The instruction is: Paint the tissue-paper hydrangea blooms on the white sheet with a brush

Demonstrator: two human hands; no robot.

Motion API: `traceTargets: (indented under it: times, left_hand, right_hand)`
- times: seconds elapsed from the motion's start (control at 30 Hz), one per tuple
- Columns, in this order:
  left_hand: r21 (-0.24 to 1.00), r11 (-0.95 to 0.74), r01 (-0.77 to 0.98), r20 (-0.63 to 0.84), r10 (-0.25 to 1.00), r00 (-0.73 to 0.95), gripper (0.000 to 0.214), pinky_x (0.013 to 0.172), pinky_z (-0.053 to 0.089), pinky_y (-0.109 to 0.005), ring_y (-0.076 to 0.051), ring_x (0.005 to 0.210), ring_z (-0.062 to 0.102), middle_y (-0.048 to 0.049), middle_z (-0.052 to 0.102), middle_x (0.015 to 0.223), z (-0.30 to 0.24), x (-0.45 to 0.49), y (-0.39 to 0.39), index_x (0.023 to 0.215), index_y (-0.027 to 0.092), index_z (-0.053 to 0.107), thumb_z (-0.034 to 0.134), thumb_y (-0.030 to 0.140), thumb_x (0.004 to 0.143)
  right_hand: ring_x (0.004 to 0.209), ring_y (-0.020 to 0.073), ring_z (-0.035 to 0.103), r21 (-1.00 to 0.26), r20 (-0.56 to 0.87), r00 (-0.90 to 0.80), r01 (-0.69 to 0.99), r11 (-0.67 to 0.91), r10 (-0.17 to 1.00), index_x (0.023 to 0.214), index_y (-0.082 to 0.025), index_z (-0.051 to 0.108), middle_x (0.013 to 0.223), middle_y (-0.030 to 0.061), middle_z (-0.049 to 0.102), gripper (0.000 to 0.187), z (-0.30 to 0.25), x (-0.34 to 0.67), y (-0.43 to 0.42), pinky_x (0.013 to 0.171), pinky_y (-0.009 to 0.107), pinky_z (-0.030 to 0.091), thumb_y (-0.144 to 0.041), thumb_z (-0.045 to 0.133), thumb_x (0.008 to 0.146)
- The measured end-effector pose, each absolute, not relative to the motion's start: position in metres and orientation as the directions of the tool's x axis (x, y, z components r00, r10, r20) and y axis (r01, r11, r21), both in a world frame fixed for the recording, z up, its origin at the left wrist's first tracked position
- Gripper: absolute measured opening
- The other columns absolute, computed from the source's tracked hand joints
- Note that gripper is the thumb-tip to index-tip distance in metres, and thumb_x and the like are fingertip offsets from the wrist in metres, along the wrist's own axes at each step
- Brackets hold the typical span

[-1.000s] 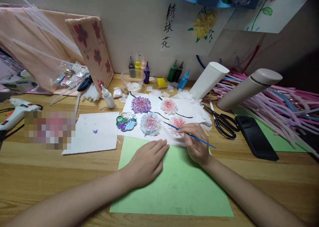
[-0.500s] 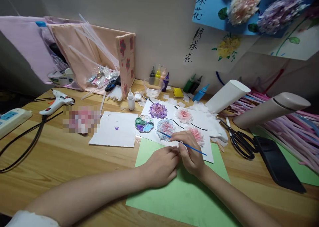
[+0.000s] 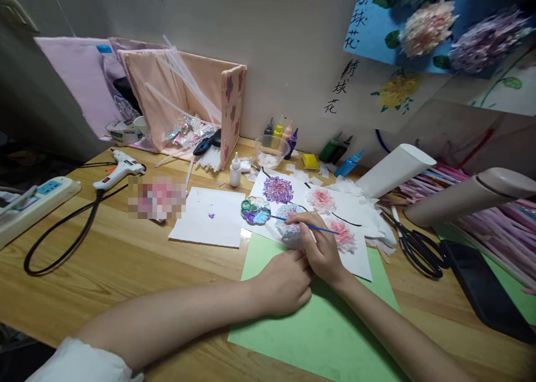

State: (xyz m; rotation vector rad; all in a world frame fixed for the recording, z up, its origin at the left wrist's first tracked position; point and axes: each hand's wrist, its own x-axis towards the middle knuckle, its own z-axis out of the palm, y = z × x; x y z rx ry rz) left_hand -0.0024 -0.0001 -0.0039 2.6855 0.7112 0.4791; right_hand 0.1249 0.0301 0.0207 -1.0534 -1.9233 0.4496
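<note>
My right hand (image 3: 320,251) is closed on a thin blue paintbrush (image 3: 320,228), whose tip reaches the right edge of a flower-shaped palette (image 3: 256,210). Green, purple and light blue paint fill the palette's wells. Under the brush and fingers, a blue-and-pink paper flower (image 3: 287,213) is partly covered. It sits on a white sheet (image 3: 362,264) with a purple flower (image 3: 278,189) and two pink flowers (image 3: 320,200). My left hand (image 3: 282,281) rests with curled fingers on green paper (image 3: 268,337), against the right hand; its fingertips are hidden.
Left lie a white card (image 3: 205,225), a glue gun (image 3: 119,170) with a looping cable, and a power strip (image 3: 42,203). Paint bottles (image 3: 278,130) and a clear bowl (image 3: 271,150) stand behind. Scissors (image 3: 419,251), a phone (image 3: 486,287) and two tilted cylinders (image 3: 396,170) occupy the right.
My right hand has brought the brush tip from the blue-and-pink flower left to the palette's edge. My left hand stays beside it. The whole view has shifted, with things appearing further right.
</note>
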Motion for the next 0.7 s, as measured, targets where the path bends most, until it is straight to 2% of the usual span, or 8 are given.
traceTargets:
  times: [0.17, 0.33, 0.4, 0.6, 0.7]
  left_hand:
    - [0.435, -0.799, 0.416, 0.228, 0.544, 0.807, 0.04, 0.102, 0.039, -0.036, -0.025, 0.116, 0.048, -0.0139, 0.052, 0.128, 0.0, -0.004, -0.002, 0.124, 0.007, 0.047, 0.044, 0.018, 0.086]
    - [0.479, -0.767, 0.426, 0.193, 0.565, 0.802, 0.045, 0.103, 0.039, -0.039, -0.024, 0.119, 0.046, -0.0125, 0.048, 0.134, 0.004, -0.005, -0.002, 0.13, 0.012, 0.042, 0.043, 0.014, 0.085]
    - [0.486, -0.762, 0.428, 0.188, 0.569, 0.8, 0.046, 0.103, 0.039, -0.04, -0.024, 0.12, 0.045, -0.0123, 0.048, 0.134, 0.005, -0.004, -0.001, 0.131, 0.014, 0.042, 0.044, 0.013, 0.085]
    - [0.484, -0.752, 0.447, 0.159, 0.578, 0.8, 0.048, 0.103, 0.04, -0.04, -0.023, 0.121, 0.045, -0.0112, 0.048, 0.134, 0.008, -0.003, 0.0, 0.133, 0.016, 0.042, 0.043, 0.011, 0.085]
    - [0.489, -0.746, 0.453, 0.143, 0.58, 0.802, 0.048, 0.103, 0.04, -0.04, -0.023, 0.121, 0.045, -0.0107, 0.048, 0.135, 0.008, -0.002, 0.0, 0.133, 0.016, 0.042, 0.043, 0.011, 0.085]
  right_hand:
    - [0.087, 0.0206, 0.056, -0.623, 0.675, -0.046, 0.499, 0.603, 0.736, 0.09, -0.022, 0.059, 0.087, 0.0042, 0.061, 0.023, 0.016, 0.168, 0.02, 0.08, 0.038, 0.042, -0.021, 0.037, 0.091]
    - [0.082, 0.0205, 0.058, -0.639, 0.719, 0.135, 0.512, 0.573, 0.681, 0.087, -0.021, 0.058, 0.083, 0.0047, 0.061, 0.024, -0.004, 0.213, 0.007, 0.074, 0.038, 0.043, -0.021, 0.034, 0.092]
    - [0.083, 0.0211, 0.058, -0.626, 0.721, 0.109, 0.525, 0.576, 0.685, 0.092, -0.021, 0.056, 0.086, 0.005, 0.062, 0.022, -0.008, 0.218, 0.004, 0.074, 0.039, 0.043, -0.021, 0.035, 0.091]
    - [0.091, 0.0218, 0.057, -0.559, 0.666, -0.15, 0.548, 0.622, 0.731, 0.103, -0.023, 0.053, 0.095, 0.0065, 0.062, 0.024, -0.005, 0.216, 0.001, 0.079, 0.04, 0.044, -0.016, 0.035, 0.088]
    - [0.093, 0.0214, 0.057, -0.559, 0.648, -0.173, 0.554, 0.617, 0.742, 0.105, -0.023, 0.052, 0.097, 0.0069, 0.061, 0.025, -0.004, 0.217, 0.001, 0.08, 0.039, 0.044, -0.015, 0.034, 0.088]
